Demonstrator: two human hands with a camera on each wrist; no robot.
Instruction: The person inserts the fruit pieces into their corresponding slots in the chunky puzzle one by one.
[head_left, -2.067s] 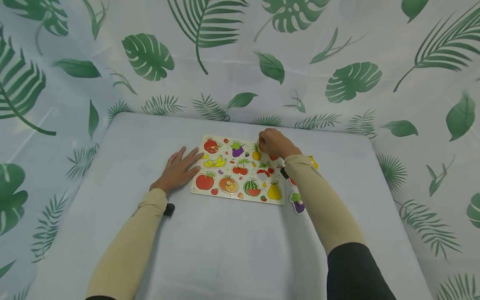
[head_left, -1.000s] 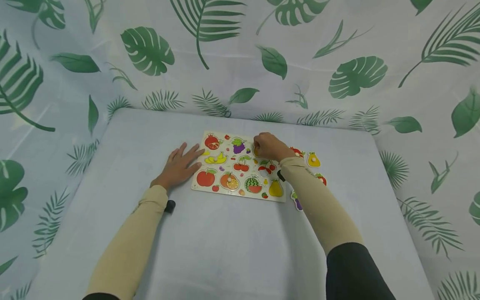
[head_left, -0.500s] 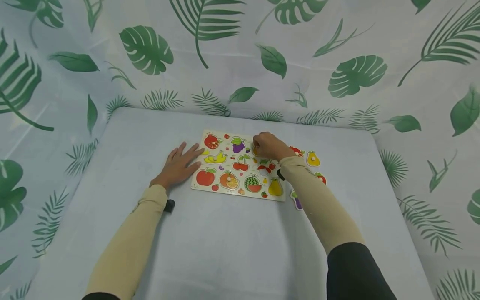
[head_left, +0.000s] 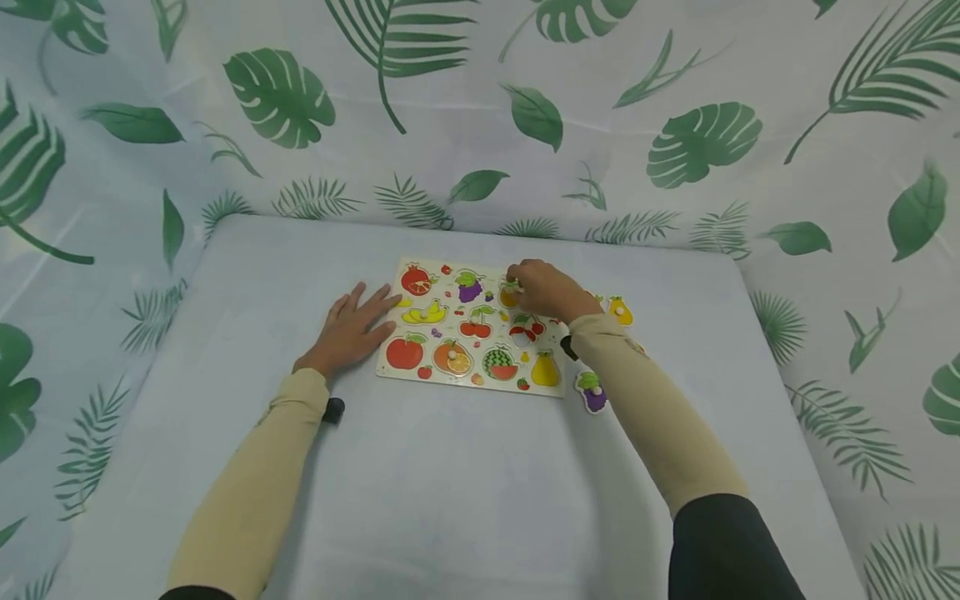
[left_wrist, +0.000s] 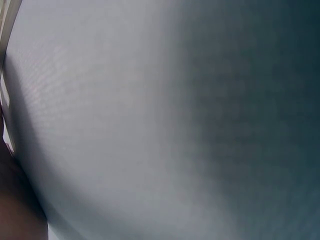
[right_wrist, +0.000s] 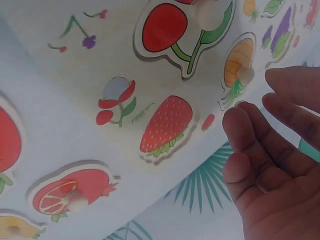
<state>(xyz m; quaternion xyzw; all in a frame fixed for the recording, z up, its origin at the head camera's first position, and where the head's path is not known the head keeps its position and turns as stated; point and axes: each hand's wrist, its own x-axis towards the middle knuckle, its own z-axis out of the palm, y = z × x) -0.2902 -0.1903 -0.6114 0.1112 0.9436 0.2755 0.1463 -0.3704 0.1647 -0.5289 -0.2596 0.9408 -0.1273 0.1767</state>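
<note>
My left hand (head_left: pixel 348 329) lies flat with fingers spread, its fingertips on the left edge of a fruit puzzle board (head_left: pixel 423 262). In the left wrist view only a dark part of that hand (left_wrist: pixel 22 205) shows at the lower left. At the board's far right, my right hand (head_left: pixel 550 288) is over the pineapple piece (head_left: pixel 508 293). The right wrist view shows the right hand's fingers (right_wrist: pixel 240 130) and thumb apart, close beside the wooden knob (right_wrist: pixel 245 75) of the pineapple piece and not around it. A cherry piece (right_wrist: pixel 165 27) and a strawberry picture (right_wrist: pixel 167 125) are nearby.
Right of the board lie loose knobbed pieces: grapes (head_left: pixel 592 392), a pear (head_left: pixel 619 311) and a pomegranate (right_wrist: pixel 70 192), partly behind my right arm in the head view. A leaf-patterned cloth (head_left: pixel 420 167) hangs behind the white table (head_left: pixel 450 500).
My right hand moved left with the pineapple piece to its place on the board, stayed over it, then let go and drew slightly back. The left hand kept its place on the board.
</note>
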